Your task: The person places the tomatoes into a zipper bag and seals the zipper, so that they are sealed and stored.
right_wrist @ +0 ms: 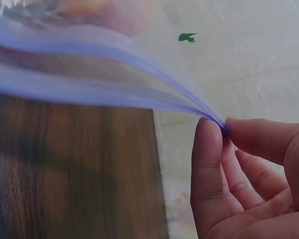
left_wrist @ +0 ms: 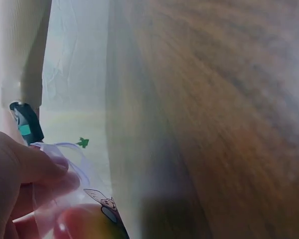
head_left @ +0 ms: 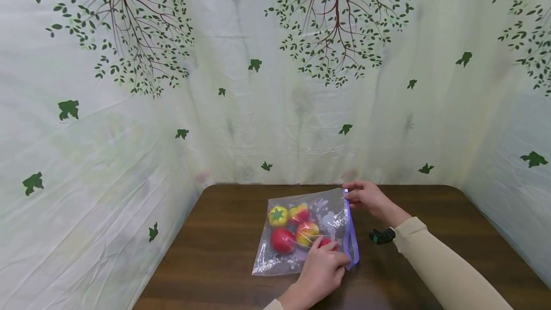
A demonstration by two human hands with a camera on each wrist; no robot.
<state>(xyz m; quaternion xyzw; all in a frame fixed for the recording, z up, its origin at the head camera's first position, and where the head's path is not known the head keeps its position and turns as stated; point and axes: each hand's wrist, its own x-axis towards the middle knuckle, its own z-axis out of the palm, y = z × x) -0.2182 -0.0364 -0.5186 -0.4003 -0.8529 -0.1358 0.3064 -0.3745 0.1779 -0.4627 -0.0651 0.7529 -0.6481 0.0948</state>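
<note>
A clear zip bag (head_left: 331, 204) with a purple-edged mouth lies on the table, holding several fruit-like pieces. Inside are a yellow piece with a green star-shaped top (head_left: 278, 215), a round red piece (head_left: 282, 240) and red-and-yellow pieces (head_left: 307, 233). My right hand (head_left: 368, 198) pinches the far end of the purple edge between thumb and fingertips; the two strips (right_wrist: 134, 62) part from that pinch. At the near side, my left hand (head_left: 324, 269) grips the bag beside the mouth, fingers over a red piece (head_left: 325, 242). The left wrist view shows its thumb on the film.
The brown wooden table (head_left: 215, 248) extends around the bag, its far edge close behind the right hand. A white curtain (head_left: 275, 118) printed with trees and leaves hangs behind and at both sides. A black band (head_left: 382, 236) is on the right wrist.
</note>
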